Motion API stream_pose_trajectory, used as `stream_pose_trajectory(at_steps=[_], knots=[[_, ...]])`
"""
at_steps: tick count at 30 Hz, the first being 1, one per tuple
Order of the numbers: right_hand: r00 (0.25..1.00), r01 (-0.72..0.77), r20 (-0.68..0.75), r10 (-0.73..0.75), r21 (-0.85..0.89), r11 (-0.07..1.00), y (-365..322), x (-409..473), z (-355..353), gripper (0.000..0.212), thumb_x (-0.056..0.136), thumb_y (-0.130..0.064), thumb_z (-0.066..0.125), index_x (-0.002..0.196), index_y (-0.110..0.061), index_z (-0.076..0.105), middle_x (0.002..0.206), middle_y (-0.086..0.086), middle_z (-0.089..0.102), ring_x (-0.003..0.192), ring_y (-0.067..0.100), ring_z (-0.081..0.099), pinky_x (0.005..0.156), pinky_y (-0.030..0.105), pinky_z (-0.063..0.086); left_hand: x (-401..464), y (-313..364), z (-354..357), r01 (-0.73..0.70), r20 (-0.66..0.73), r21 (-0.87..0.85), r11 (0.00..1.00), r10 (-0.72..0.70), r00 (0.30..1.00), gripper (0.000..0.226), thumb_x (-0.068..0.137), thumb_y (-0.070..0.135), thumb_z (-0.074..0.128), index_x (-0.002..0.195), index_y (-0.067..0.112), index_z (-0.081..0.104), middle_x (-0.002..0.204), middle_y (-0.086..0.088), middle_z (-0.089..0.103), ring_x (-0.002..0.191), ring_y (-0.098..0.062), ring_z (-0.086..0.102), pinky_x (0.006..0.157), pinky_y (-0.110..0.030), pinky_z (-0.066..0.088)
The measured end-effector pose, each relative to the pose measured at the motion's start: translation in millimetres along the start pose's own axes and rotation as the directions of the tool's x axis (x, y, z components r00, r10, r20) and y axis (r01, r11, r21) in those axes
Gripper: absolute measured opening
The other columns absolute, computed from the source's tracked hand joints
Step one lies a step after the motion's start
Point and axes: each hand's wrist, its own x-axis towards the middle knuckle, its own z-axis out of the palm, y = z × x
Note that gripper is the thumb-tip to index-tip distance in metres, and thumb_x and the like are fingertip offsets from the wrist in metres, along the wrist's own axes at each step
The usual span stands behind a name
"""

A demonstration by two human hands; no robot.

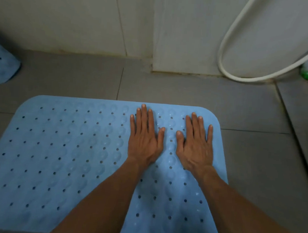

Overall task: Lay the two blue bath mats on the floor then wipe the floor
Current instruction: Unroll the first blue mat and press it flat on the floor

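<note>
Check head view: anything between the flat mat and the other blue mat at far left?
Only bare grey floor tile between the flat mat and the other blue mat.

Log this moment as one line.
left hand: flat on mat | right hand: flat on mat | second mat: far left

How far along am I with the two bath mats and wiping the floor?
One blue mat lies flat on the grey floor. In hand: left hand and right hand press it down, fingers straight. Left: the second blue mat sits at the left edge, apparently not yet spread; no wiping cloth is in view.
</note>
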Motion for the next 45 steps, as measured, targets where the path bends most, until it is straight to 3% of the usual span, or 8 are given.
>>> stream_pose_trajectory(at_steps=[5,12,18,26,32,35,38,45], knots=[[0.999,-0.031,0.013,0.031,0.004,1.000,-3.5,0.7,-7.2,0.068,0.101,-0.051,0.017,0.159,-0.015,0.016,0.167,0.004,0.007,0.154,0.016,-0.003,0.124,0.048,0.004,1.5,5.4,-7.6,0.020,0.019,-0.007,1.000,-0.020,1.000,0.073,0.100,0.049,0.021,0.154,0.005,0.002,0.162,-0.018,-0.007,0.150,-0.030,-0.007,0.120,-0.053,0.008],[0.998,-0.042,0.042,0.041,0.008,0.999,-2.6,6.7,-8.9,0.063,0.101,-0.042,0.035,0.156,-0.012,0.025,0.166,0.007,0.014,0.155,0.019,0.005,0.124,0.050,0.006,10.8,6.5,-8.3,0.059,0.138,0.041,0.997,-0.064,0.988,0.073,0.099,0.051,0.021,0.155,0.008,0.001,0.161,-0.019,-0.008,0.149,-0.032,-0.010,0.119,-0.057,0.001],[0.999,-0.042,0.024,0.042,0.027,0.999,-1.1,5.2,-6.2,0.063,0.100,-0.043,0.035,0.153,-0.011,0.029,0.165,0.009,0.019,0.154,0.023,0.011,0.124,0.050,0.006,8.7,3.8,-8.4,0.064,0.225,0.019,0.998,-0.067,0.972,0.070,0.100,0.049,0.016,0.155,0.008,0.003,0.161,-0.019,-0.008,0.149,-0.032,-0.012,0.118,-0.058,-0.001],[1.000,-0.027,0.010,0.027,0.009,1.000,0.2,2.7,-3.5,0.064,0.099,-0.049,0.028,0.155,-0.018,0.024,0.166,0.006,0.016,0.154,0.022,0.010,0.125,0.045,0.001,4.3,1.4,-4.1,0.067,0.188,-0.012,0.998,-0.064,0.980,0.067,0.100,0.048,0.010,0.155,0.010,0.010,0.162,-0.018,-0.004,0.149,-0.032,-0.010,0.117,-0.058,-0.002],[0.997,-0.046,0.051,0.052,-0.107,0.993,-6.7,3.1,-4.4,0.070,0.099,-0.053,0.019,0.156,-0.014,0.021,0.167,0.008,0.005,0.154,0.024,0.002,0.124,0.048,-0.002,-4.8,-27.2,-30.9,0.054,0.237,-0.322,0.945,0.025,0.971,0.082,0.092,0.061,-0.007,0.155,0.011,0.009,0.163,-0.010,-0.005,0.150,-0.021,-0.011,0.120,-0.045,-0.013],[0.999,-0.039,-0.029,0.034,-0.197,0.980,-37.8,-10.1,-11.7,0.066,0.102,-0.046,0.022,0.155,-0.007,0.024,0.166,0.015,0.004,0.154,0.027,0.001,0.124,0.051,-0.001,-39.4,-83.3,-50.7,0.029,0.078,-0.174,0.984,-0.016,0.997,0.069,0.101,0.049,0.013,0.154,0.005,0.016,0.162,-0.015,0.003,0.151,-0.025,-0.003,0.122,-0.044,-0.005],[0.999,-0.020,-0.038,0.018,-0.044,0.999,-107.7,-42.8,-9.5,0.060,0.104,-0.042,0.027,0.155,-0.010,0.024,0.166,0.013,0.008,0.154,0.027,0.004,0.125,0.047,0.001,-78.5,-146.6,-65.0,0.059,-0.030,-0.078,0.995,-0.062,0.998,0.068,0.101,0.047,0.019,0.150,0.001,0.025,0.160,-0.022,0.011,0.150,-0.033,0.005,0.122,-0.047,0.003],[0.998,0.060,0.008,-0.061,0.085,0.995,-207.1,-91.7,25.3,0.060,0.102,-0.044,0.023,0.153,-0.012,0.031,0.165,0.012,0.014,0.154,0.026,0.007,0.125,0.047,0.004,-96.3,-194.4,-71.8,0.081,-0.006,-0.047,0.996,-0.082,0.997,0.072,0.099,0.050,0.018,0.150,0.000,0.026,0.159,-0.025,0.014,0.149,-0.036,0.009,0.122,-0.048,0.005]])
